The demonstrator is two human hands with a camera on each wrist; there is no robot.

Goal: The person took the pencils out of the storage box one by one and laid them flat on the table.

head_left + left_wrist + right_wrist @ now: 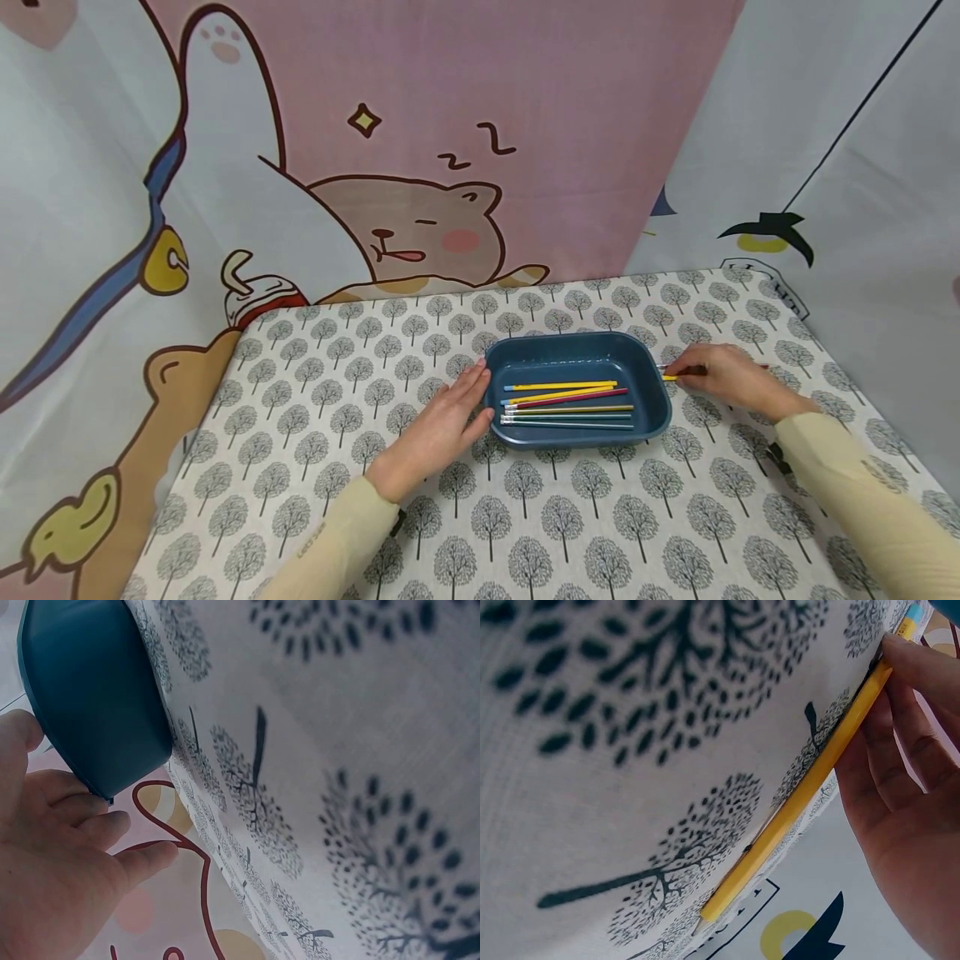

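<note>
one tray [570, 353] holds six pencils [573, 409]; two hands [444, 418] show.

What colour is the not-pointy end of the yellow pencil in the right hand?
Light blue. That end of the yellow pencil shows best in the right wrist view.

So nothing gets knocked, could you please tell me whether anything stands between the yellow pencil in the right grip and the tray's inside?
Yes, the tray's right wall: the yellow pencil is outside it. Nothing else visible blocks the way, so lifting it over should probably do.
</note>
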